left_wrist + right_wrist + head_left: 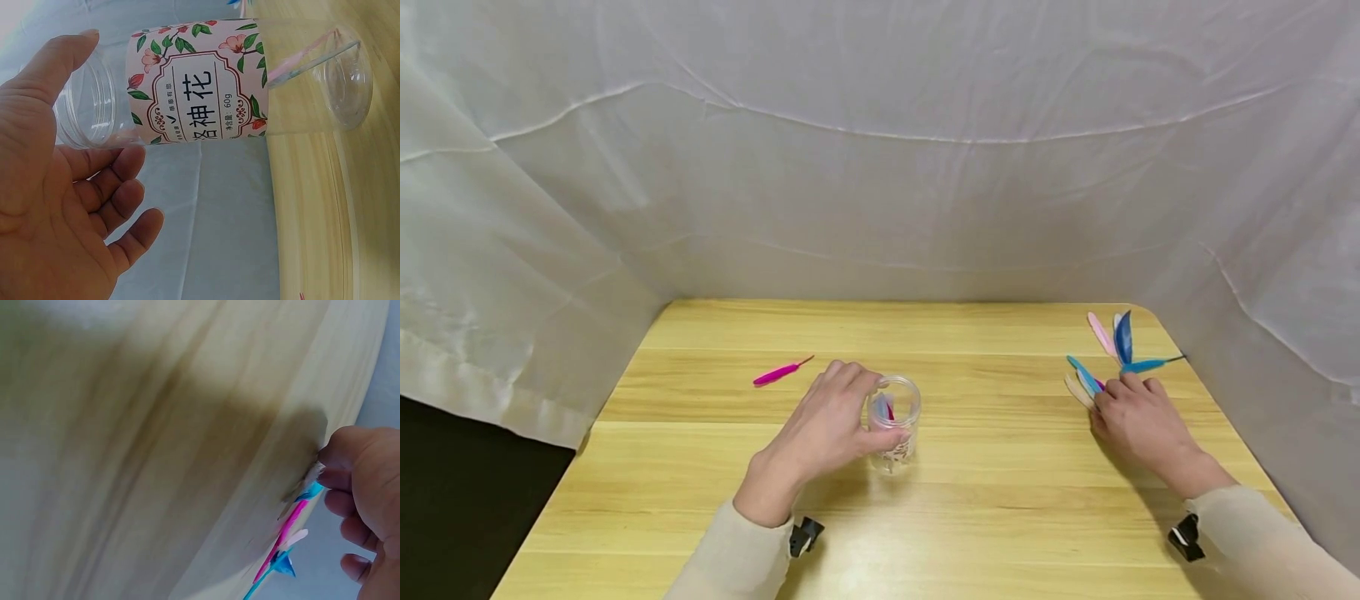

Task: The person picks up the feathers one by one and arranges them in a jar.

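Note:
My left hand (868,410) grips an upright clear plastic jar (893,423) on the wooden table (1000,492), slightly left of the middle. In the left wrist view, the left hand (69,144) has its thumb on the jar (200,81), which bears a floral label and contains a pink feather (306,53). At the far right, my right hand (1116,396) rests with curled fingers on a fan of feathers (1112,346) in pink, blue, teal and cream. Its fingertips (334,459) pinch at the quill ends of the cream, teal and magenta feathers (294,515).
A single magenta feather (781,372) lies on the table left of the jar. White cloth (880,167) walls in the back and both sides. The table's right edge runs close to the feather fan.

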